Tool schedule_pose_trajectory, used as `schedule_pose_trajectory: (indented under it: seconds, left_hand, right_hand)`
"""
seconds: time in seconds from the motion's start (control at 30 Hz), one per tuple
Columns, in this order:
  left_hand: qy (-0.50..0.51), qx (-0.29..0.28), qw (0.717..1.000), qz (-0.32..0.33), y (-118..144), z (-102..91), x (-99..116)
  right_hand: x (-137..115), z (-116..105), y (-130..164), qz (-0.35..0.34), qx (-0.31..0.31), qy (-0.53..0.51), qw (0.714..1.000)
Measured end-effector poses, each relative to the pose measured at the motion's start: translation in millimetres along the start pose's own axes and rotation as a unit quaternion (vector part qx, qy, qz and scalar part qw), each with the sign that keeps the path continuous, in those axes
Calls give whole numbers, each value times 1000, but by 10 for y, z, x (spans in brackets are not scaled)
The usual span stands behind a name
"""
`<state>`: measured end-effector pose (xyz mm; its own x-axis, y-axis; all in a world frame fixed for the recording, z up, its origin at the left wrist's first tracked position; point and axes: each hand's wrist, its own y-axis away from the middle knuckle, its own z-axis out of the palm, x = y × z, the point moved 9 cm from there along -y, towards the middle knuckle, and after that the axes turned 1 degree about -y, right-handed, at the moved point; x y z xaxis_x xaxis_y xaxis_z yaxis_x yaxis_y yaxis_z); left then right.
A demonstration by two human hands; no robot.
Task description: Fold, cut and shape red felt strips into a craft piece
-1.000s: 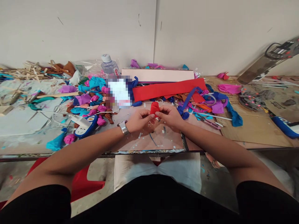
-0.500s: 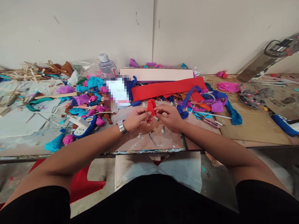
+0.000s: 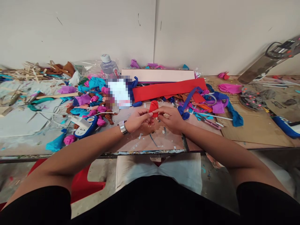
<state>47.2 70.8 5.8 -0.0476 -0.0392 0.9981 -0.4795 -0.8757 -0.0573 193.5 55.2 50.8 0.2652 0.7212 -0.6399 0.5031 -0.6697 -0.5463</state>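
A small piece of red crepe paper (image 3: 153,106), rolled or folded, is held upright between both hands above the near middle of the table. My left hand (image 3: 138,120), with a metal-band watch (image 3: 122,127) at the wrist, pinches its lower left side. My right hand (image 3: 170,118) grips it from the right, with thumb and fingers closed on its edge. Fingers partly hide its lower end. Just behind the hands lies a long red crepe paper strip (image 3: 168,89), with a white tape ring (image 3: 160,101) in front of it.
Crumpled coloured paper pieces (image 3: 93,98) and a blue-and-white power strip (image 3: 86,126) lie to the left. A clear bottle (image 3: 109,66) stands behind a blurred phone-like screen (image 3: 120,93). Pink-handled scissors (image 3: 212,123) and cardboard (image 3: 248,128) are on the right.
My right fingers have moved slightly left and over the red paper, whose top now looks narrower and more folded over. The view has shifted a little.
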Motion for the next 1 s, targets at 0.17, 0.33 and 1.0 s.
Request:
schedule_pose_trajectory:
  seconds: [0.17,0.33,1.0]
  left_hand:
    - [-16,17,1000,15,2,-25,37]
    - [-38,16,999,33,6,-27,88]
    - [-178,6,980,93,68,35,210]
  right_hand:
    - [18,-20,-7,25,11,3,1000]
    - [42,-15,-12,21,12,-5,1000]
    - [151,-27,20,107,71,-93,987]
